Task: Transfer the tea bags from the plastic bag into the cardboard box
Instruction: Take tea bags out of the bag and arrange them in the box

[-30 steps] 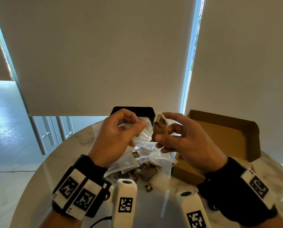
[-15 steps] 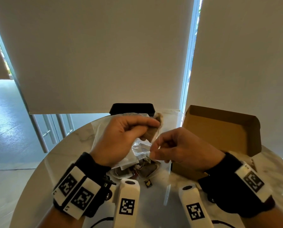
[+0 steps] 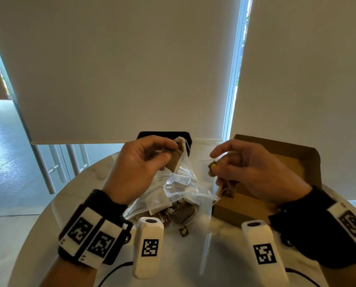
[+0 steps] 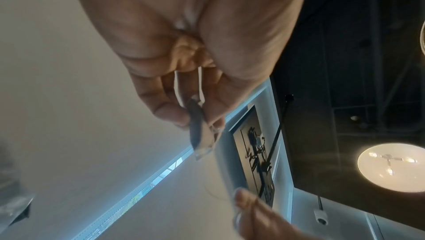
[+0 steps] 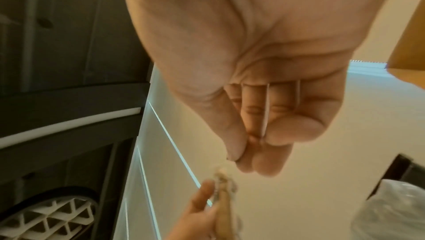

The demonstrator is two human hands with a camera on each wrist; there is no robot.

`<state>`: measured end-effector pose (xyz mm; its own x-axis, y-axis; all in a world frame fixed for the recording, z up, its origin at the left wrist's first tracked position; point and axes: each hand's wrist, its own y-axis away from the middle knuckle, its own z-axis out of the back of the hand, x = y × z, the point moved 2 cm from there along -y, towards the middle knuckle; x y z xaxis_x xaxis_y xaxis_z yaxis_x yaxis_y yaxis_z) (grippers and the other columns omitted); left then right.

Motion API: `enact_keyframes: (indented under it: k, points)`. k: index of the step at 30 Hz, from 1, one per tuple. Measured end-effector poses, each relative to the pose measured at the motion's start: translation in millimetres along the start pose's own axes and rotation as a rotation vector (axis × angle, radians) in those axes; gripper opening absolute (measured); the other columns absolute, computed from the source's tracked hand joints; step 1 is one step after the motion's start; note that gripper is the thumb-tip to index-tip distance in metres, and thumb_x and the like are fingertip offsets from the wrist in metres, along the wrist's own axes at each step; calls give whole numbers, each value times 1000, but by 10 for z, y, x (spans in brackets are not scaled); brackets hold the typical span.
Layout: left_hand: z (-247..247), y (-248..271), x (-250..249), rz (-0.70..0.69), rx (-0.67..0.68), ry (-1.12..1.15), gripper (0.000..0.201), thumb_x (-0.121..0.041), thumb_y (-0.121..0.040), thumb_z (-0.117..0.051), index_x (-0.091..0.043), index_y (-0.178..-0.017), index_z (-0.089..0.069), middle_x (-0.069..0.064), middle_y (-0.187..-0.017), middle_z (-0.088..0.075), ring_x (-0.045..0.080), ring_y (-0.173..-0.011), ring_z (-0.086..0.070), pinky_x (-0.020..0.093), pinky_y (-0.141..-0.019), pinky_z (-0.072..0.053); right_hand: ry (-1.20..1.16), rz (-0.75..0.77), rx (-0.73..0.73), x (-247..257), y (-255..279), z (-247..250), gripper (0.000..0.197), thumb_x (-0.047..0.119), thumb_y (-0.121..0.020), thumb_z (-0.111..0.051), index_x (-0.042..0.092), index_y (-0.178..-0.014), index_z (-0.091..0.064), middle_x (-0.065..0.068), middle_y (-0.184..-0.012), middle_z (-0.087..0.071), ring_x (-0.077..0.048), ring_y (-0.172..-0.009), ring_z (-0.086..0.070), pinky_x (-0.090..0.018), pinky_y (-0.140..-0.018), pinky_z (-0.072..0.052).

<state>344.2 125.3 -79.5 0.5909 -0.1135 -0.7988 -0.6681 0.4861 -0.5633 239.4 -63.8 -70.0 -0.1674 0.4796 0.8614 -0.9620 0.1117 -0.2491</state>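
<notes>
Pinching a tea bag (image 3: 176, 160), the left hand (image 3: 140, 164) faces the right hand (image 3: 253, 170) pinching its tag (image 3: 212, 167).

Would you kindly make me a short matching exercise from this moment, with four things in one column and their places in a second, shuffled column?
Things:
1. tea bag
2. small tag with a yellow mark
3. cardboard box
4. plastic bag

Places:
A. on the table, between the two wrists
B. pinched by the left hand
C. open, under the right hand
D. at the right hand's fingertips

Pairs: 1-B, 2-D, 3-C, 4-A
</notes>
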Motion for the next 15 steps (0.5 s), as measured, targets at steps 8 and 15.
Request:
enact_keyframes:
  k: [8,15]
  points:
    - [-181,31,-6,55,44,117,22,9,-83,-59,-8,-92,-48,12,-85,-73,27,-81,-70,35,-77,-59,233,43,10,446,-256,-3,3,16,-80,-74,14,-81,-72,-1,-83,-74,-11,-71,-67,-21,-66,-56]
    - [-247,53,53,78,63,64,20,-1,-81,-67,-14,-89,-53,0,-82,-72,19,-73,-68,27,-67,-57,271,-57,93,467,-372,114,9,5,-79,-74,9,-84,-67,-5,-70,-72,-11,-60,-67,-19,-58,-53]
